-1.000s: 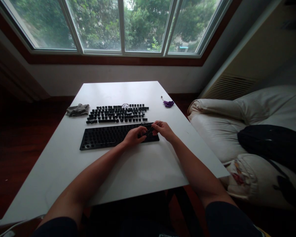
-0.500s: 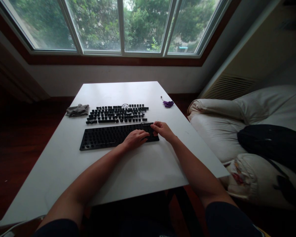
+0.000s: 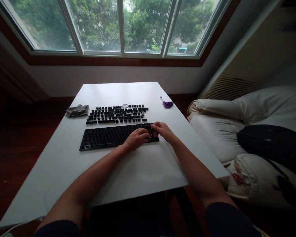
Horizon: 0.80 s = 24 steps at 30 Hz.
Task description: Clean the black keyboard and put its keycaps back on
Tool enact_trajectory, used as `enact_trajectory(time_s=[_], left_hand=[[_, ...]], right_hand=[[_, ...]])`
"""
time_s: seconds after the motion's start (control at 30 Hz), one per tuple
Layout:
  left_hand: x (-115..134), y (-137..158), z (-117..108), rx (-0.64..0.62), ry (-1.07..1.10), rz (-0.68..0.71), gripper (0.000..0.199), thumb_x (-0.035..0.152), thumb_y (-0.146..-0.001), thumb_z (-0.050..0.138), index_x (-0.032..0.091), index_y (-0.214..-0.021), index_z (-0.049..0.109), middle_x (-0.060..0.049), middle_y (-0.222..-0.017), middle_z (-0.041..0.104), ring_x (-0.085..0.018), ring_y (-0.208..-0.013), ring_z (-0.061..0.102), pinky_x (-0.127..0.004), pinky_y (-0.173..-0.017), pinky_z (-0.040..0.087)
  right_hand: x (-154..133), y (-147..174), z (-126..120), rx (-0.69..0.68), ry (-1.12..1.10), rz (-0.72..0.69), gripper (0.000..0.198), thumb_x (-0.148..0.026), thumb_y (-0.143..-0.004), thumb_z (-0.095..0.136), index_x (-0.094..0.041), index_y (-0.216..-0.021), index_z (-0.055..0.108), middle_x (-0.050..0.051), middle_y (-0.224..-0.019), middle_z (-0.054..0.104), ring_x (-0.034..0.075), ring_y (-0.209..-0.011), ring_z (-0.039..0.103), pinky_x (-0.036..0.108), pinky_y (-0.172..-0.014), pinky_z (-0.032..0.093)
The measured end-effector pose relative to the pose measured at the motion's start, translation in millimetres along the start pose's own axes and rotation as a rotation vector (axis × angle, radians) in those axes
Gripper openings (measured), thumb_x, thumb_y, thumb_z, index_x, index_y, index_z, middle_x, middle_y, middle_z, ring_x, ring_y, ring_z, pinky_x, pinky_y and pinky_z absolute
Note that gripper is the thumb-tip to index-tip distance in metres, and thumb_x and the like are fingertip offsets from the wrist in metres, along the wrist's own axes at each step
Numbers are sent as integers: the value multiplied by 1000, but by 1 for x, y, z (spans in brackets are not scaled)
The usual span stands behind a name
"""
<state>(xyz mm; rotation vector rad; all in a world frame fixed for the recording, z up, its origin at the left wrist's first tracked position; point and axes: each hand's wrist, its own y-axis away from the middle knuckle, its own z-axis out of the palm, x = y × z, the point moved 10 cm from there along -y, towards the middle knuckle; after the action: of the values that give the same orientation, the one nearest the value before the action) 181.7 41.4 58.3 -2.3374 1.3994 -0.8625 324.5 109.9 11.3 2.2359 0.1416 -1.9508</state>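
Hands, two: one left hand [image 3: 137, 137], fingers bent over the right end of one black keyboard [image 3: 110, 135], whether loose or gripping impossible to say; one right hand [image 3: 163, 131], thumb and fingertips pinched together on one slender item [image 3: 151, 134], too small to identify. Keyboard just below the pinch, extending leftward from it, flat on one white table [image 3: 143, 171]. Beyond, loose black keycaps [image 3: 107, 121] in several rows, too small to count. One grey cloth [image 3: 77, 110], left; one purple bundle [image 3: 168, 104], right.

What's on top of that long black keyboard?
The left hand is over the keyboard; the right hand is at its right end. What they cover can't be seen.
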Motion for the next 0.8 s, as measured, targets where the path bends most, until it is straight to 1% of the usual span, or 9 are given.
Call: enact_trajectory(time_s=[0.1, 0.23, 0.3, 0.43, 0.5, 0.57, 0.67, 0.73, 0.8], left_hand=[[1, 0, -4, 45, 109, -23, 17, 25, -97, 59, 22, -113, 65, -9, -117, 63, -22, -110, 60, -39, -100, 49], [-9, 1, -8, 124, 317, -124, 16, 24, -94, 63, 21, -110, 63, -7, -112, 61, -16, -89, 62, -30, -82, 52], [-17, 3, -11, 186, 369, -185, 16, 23, -93, 64, 21, -109, 62, -5, -108, 60, -13, -81, 60, -28, -76, 51], [-30, 9, -15, 265, 326, -298, 17, 23, -94, 62, 22, -111, 62, -3, -105, 61, -13, -80, 59, -27, -76, 50], [-33, 10, -15, 261, 288, -338, 18, 24, -94, 62, 23, -113, 63, -2, -103, 62, -13, -79, 59, -27, -76, 49], [-35, 10, -13, 247, 254, -365, 19, 25, -94, 64, 24, -113, 65, -1, -100, 63, -13, -79, 59, -26, -76, 49], [-36, 11, -13, 243, 214, -395, 20, 24, -93, 65, 24, -112, 66, -1, -99, 64, -13, -79, 60, -26, -76, 50], [-37, 11, -14, 245, 193, -410, 21, 23, -92, 65, 25, -113, 66, -1, -102, 66, -13, -79, 60, -26, -75, 50], [-37, 12, -14, 241, 171, -422, 23, 21, -91, 65, 25, -114, 65, -1, -104, 67, -13, -79, 61, -27, -75, 50]], right_hand=[[-4, 1, 2, -18, -15, -30, 47, -62, -78, 76, -18, -85, 61, 0, -62, 66, 13, -49, 60, 24, -46, 49], [-4, 0, 4, -28, 6, -35, 44, -60, -80, 75, -19, -85, 61, 0, -62, 65, 13, -49, 59, 24, -45, 47], [-4, 0, 4, -27, 20, -31, 43, -59, -80, 75, -19, -85, 61, -1, -63, 64, 13, -50, 59, 24, -45, 47], [-15, 2, 6, -6, -29, -80, 42, -58, -81, 73, -19, -82, 60, 0, -71, 67, 13, -55, 62, 25, -53, 49], [-22, 5, 7, -3, -81, -113, 40, -58, -84, 70, -20, -80, 57, 1, -74, 68, 14, -60, 64, 26, -57, 50], [-28, 7, 8, -11, -121, -141, 38, -56, -87, 66, -21, -79, 54, 1, -71, 67, 15, -62, 65, 27, -58, 50], [-31, 8, 10, -31, -108, -152, 36, -55, -90, 61, -22, -79, 53, -4, -58, 55, 13, -52, 55, 26, -53, 43], [-31, 9, 10, -29, -13, -146, 37, -57, -91, 58, -22, -80, 55, -7, -52, 45, 11, -47, 44, 25, -49, 36], [-34, 10, 10, -14, 139, -175, 38, -58, -91, 58, -21, -81, 59, -6, -55, 45, 12, -50, 41, 25, -50, 34]])
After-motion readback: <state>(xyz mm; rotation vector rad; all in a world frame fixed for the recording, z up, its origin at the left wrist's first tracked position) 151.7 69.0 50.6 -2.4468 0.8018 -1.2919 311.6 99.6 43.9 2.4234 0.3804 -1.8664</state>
